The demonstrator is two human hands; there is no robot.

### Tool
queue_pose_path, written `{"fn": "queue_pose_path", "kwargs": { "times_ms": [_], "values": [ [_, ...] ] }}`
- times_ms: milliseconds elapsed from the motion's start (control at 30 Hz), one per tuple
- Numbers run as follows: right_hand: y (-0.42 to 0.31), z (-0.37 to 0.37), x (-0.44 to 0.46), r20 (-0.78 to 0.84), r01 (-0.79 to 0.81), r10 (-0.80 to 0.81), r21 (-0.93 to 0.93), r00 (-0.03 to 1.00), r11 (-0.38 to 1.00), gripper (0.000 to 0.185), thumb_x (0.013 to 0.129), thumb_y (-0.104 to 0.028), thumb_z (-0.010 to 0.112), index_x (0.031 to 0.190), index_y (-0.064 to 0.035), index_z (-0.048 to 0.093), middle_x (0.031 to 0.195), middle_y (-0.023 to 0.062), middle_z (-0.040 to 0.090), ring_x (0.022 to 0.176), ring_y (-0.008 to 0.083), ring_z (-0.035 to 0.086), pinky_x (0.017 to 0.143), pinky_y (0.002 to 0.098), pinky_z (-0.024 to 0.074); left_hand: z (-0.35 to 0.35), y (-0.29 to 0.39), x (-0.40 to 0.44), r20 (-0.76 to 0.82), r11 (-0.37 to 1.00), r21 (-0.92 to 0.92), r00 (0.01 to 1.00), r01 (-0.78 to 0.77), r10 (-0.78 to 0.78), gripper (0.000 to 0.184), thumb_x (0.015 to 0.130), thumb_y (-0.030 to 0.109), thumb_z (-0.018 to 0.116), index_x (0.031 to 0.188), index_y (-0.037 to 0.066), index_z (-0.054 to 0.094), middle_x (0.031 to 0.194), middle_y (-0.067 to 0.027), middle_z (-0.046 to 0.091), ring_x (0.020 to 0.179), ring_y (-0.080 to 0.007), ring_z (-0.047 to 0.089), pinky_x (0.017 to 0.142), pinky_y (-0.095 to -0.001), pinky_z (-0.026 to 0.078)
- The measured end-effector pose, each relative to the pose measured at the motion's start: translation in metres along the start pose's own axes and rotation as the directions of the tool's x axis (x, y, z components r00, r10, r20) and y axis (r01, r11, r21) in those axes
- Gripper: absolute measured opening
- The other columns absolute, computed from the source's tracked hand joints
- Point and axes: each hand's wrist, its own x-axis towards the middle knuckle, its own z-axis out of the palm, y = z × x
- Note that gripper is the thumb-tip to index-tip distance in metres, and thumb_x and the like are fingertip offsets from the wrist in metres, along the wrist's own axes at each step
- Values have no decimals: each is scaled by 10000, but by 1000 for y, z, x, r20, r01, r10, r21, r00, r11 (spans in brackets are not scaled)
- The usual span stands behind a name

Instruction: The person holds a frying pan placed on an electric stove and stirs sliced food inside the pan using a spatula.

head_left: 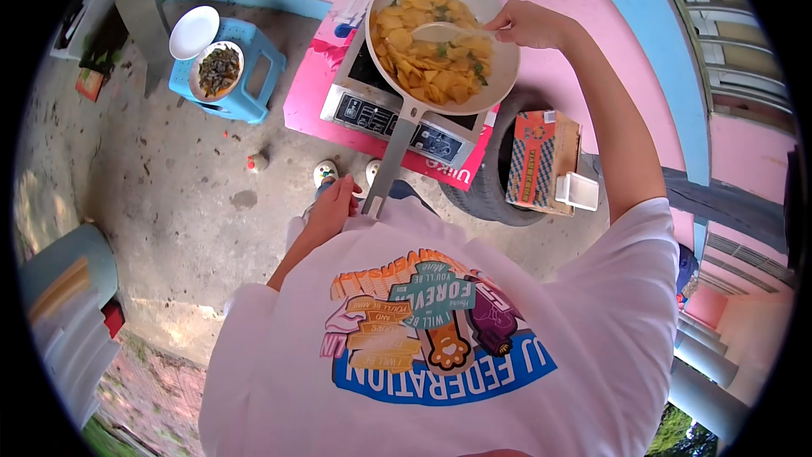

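Observation:
A white frying pan (501, 85) full of sliced potatoes (440, 74) with bits of green sits on an induction cooker (362, 112). My right hand (529, 24) is closed around the handle of a pale spatula (452, 30) at the pan's right rim. The spatula's head is partly buried among the slices. Low beside the grey pan handle (396, 156), my left hand (332, 207) is held near my shirt with its fingers stretched out. It does not grip the handle, and nothing shows in it.
Under the cooker is a pink box (309, 106). A blue stool (269, 63) at left bears a bowl of dark food (218, 72) and a white plate (194, 32). To the right, a cardboard box (541, 161) and a white container (578, 191) rest on a tyre (486, 199).

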Motion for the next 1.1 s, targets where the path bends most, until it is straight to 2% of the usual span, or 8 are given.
{"fn": "queue_pose_path", "kwargs": {
  "times_ms": [200,333,467,533,600,733,800,1100],
  "values": [
    [2,4,7,59,-33,41,-137,997,990,349,859,-121,556,1193,-82,650,824,73,647,702,150,543,653,318,479,-2,4,-7,-18,1000,8,1000,11,-11,442,1019,408,367,943,31,585,706,-28,520,638,-117,517,623,-259,444],
    [21,16,-29,-220,-30,56,120,974,992,330,899,-128,556,1217,-117,646,701,46,567,623,128,483,600,297,442,-8,-6,-11,-77,999,-43,997,26,-29,437,1017,403,375,949,27,586,715,-32,520,648,-121,520,628,-263,445],
    [7,23,-66,-293,-69,120,180,949,981,324,917,-131,553,1229,-138,644,640,7,490,584,119,419,561,294,396,-12,0,-19,-100,999,-33,995,6,-10,435,1013,403,389,952,20,586,724,-32,523,654,-120,519,633,-261,446],
    [-2,35,-80,-276,-198,264,246,924,949,329,911,-169,561,1228,-116,631,924,170,696,810,206,652,747,346,498,-12,-3,-17,-106,1000,24,994,12,-9,407,1003,384,419,964,17,589,732,-51,558,673,-131,552,644,-278,456],
    [-13,54,-94,-299,-282,333,202,894,938,325,913,-165,561,1225,-107,630,804,173,674,680,189,635,673,344,491,-9,-5,-12,-106,993,120,994,6,7,387,990,374,440,968,19,592,747,-74,586,691,-163,578,653,-301,464],
    [-18,115,-121,-376,-258,459,475,805,841,338,924,-165,569,1253,-108,615,644,46,575,549,79,485,538,268,404,-11,17,-23,-132,907,420,988,-21,84,323,938,336,502,974,34,611,893,-159,666,846,-326,637,720,-418,478],
    [-22,151,-131,-435,-83,445,636,783,767,337,930,-141,586,1259,-67,608,668,-40,477,602,49,397,543,227,340,-10,21,-25,-141,880,475,985,-21,99,296,932,314,513,961,40,621,915,-150,664,879,-328,632,742,-427,481],
    [-50,197,-151,-393,58,574,857,718,513,343,942,-186,601,1259,-54,607,665,-70,454,585,17,356,510,197,263,-21,2,-16,-86,725,669,952,-163,294,223,899,266,558,857,55,616,922,-147,592,870,-333,590,749,-433,486]
  ]
}}
